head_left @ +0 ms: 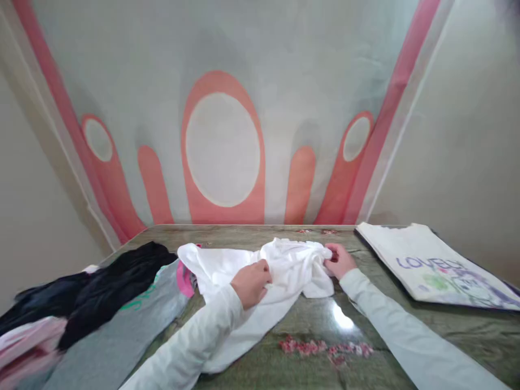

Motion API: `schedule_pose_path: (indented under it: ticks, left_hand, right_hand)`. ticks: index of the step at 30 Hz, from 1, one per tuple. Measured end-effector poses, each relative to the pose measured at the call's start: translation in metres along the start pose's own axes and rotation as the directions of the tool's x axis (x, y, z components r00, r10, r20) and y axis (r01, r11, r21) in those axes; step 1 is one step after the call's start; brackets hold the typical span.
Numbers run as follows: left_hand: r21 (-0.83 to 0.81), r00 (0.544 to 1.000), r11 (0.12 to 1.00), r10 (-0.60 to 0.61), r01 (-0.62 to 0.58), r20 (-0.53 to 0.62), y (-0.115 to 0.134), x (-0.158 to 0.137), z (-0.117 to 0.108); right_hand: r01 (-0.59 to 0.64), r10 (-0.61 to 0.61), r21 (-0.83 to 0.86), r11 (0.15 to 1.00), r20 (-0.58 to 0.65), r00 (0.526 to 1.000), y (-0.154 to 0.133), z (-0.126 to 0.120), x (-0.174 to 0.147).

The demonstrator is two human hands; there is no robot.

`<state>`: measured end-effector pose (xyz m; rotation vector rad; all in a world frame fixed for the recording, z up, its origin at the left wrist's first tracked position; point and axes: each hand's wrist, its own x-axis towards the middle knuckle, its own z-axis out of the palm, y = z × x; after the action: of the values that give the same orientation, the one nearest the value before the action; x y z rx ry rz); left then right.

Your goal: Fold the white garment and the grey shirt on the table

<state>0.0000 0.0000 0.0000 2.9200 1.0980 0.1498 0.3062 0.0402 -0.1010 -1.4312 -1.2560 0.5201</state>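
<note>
A white shirt [280,271] lies crumpled on the table in front of me, one part stretching out to the left and another hanging down toward the near edge. My left hand [252,283] rests on the middle of it, fingers curled and pinching the fabric. At the shirt's right end, my right hand [340,261] grips a bunched edge between thumb and fingers. The shirt's left end overlaps a grey garment [122,325] with green lettering and a pink band.
Left of the shirt, black clothing [117,287] and a pink garment [32,346] lie heaped. Folded white fabric printed "LOVELY" [439,271] sits on a dark stack at the right. The wood-patterned table [309,374] ends at a painted wall [333,65].
</note>
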Motion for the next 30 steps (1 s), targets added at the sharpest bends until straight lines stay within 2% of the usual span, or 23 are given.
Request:
schedule_pose_path:
  ticks: [4,8,11,15,18,20,23,26,30]
  left_hand:
    - [-0.002,0.994,0.994,-0.107,0.107,0.013,0.007,-0.003,-0.007]
    - [-0.013,0.977,0.978,-0.208,0.207,-0.056,0.008,-0.002,-0.007]
    - [-0.003,0.970,0.975,-0.221,0.222,-0.101,0.009,-0.002,-0.001]
    - [0.054,0.974,0.980,-0.182,0.191,-0.134,0.010,0.000,0.007]
    - [-0.036,0.963,0.986,-0.169,0.165,-0.212,0.004,0.002,0.000]
    - [-0.145,0.923,0.972,-0.222,0.185,-0.313,-0.004,0.003,-0.013]
    - [-0.329,0.808,0.917,-0.365,0.226,-0.463,-0.018,0.001,-0.038]
    - [-0.472,0.703,0.860,-0.458,0.195,-0.544,-0.027,-0.003,-0.059]
    - [-0.534,0.640,0.838,-0.472,0.113,-0.607,-0.022,-0.009,-0.079]
  right_hand:
    - [0.001,-0.001,0.000,1.000,0.000,1.000,-0.001,0.000,0.000]
    - [-0.002,0.001,-0.022,1.000,-0.003,1.000,-0.003,-0.002,0.000]
    - [-0.017,0.017,-0.025,1.000,0.015,1.000,-0.004,-0.004,0.001]
    - [-0.040,0.041,-0.016,0.999,0.039,0.998,-0.004,-0.005,0.002]
    - [-0.053,0.053,-0.004,0.999,0.051,0.997,-0.004,-0.007,0.003]
    - [-0.064,0.064,0.012,0.998,0.061,0.996,-0.004,-0.009,0.005]
    - [-0.062,0.060,0.050,0.997,0.050,0.997,-0.010,-0.013,0.009]
    - [-0.043,0.040,0.106,0.993,0.030,0.999,-0.021,-0.021,0.014]
    - [-0.032,0.022,0.107,0.994,0.100,0.995,-0.049,-0.043,0.021]
